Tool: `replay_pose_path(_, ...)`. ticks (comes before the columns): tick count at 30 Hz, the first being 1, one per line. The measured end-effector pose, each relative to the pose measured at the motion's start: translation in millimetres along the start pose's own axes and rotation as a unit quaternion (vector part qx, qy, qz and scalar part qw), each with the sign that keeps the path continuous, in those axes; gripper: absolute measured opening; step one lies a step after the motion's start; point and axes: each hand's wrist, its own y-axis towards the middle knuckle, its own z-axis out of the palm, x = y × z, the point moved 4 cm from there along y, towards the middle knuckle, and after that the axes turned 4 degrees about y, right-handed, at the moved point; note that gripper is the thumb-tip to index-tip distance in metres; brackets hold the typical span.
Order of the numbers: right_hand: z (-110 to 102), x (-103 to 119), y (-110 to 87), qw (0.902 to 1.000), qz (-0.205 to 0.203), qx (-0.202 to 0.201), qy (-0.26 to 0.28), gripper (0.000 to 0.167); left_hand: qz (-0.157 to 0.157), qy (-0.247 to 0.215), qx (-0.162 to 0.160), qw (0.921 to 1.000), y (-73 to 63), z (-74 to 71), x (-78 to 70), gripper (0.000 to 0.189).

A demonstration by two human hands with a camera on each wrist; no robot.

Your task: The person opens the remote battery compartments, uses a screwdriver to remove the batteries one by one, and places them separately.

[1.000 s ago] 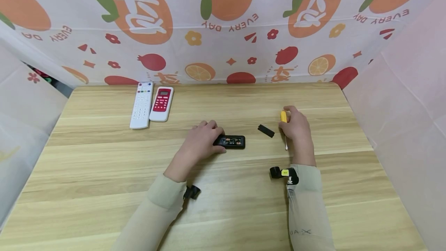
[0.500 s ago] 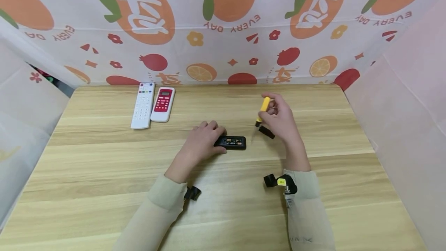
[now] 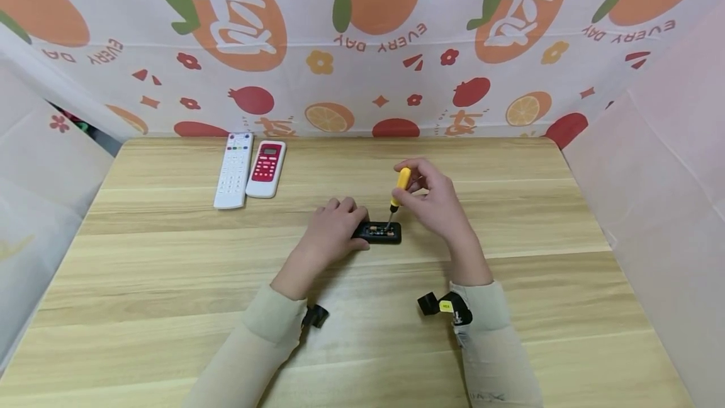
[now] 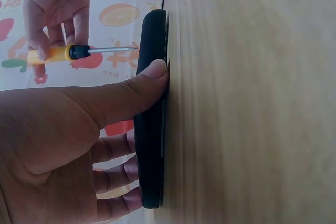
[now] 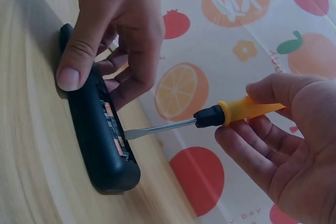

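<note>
A black remote control lies back side up on the table, its battery compartment uncovered with batteries inside. My left hand grips its left end, thumb on the near side and fingers along the far side. Between thumb and fingers, my right hand holds a screwdriver with a yellow handle and black collar. Its flat metal tip points down at the open compartment, right at the batteries in the right wrist view. The black battery cover is hidden behind the right hand in the head view.
A long white remote and a shorter white remote with a red face lie side by side at the back left of the wooden table. A fruit-print cloth hangs along the table's back edge.
My right hand has picked the screwdriver up from the table and brought it left, past the battery cover, to the remote's open compartment. The left hand keeps its grip in place.
</note>
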Motion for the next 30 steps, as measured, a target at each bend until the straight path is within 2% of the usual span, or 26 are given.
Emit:
replay_pose_path(10,9.5,-26.8,7.8,0.9996,0.000,0.015,-0.024,0.034,-0.006,-0.003,-0.002,1.0000,-3.0,-0.1,2.5,0.046)
replay_pose_path(14,15.3,-23.2,6.7,0.9977,0.002,0.049,-0.046,0.029,-0.006,-0.003,0.001,1.0000,-4.0,-0.4,3.7,0.047)
replay_pose_path(18,21.4,-16.1,4.3,0.9938,-0.013,0.081,-0.075,0.024,-0.005,-0.007,-0.003,1.0000,-4.7,-1.1,4.7,0.046)
replay_pose_path(25,27.8,-8.1,-10.8,0.9890,-0.027,0.119,-0.083,0.025,-0.001,-0.016,-0.003,0.9999,-6.0,-1.3,4.0,0.043)
replay_pose_path(27,29.6,-5.3,-18.1,0.9861,-0.044,0.127,-0.098,0.027,0.002,-0.021,-0.005,0.9998,-6.2,-2.2,3.5,0.043)
replay_pose_path(30,32.5,-0.9,-29.4,0.9779,-0.091,0.132,-0.134,0.032,0.002,-0.027,-0.009,0.9996,-5.9,-4.5,3.7,0.043)
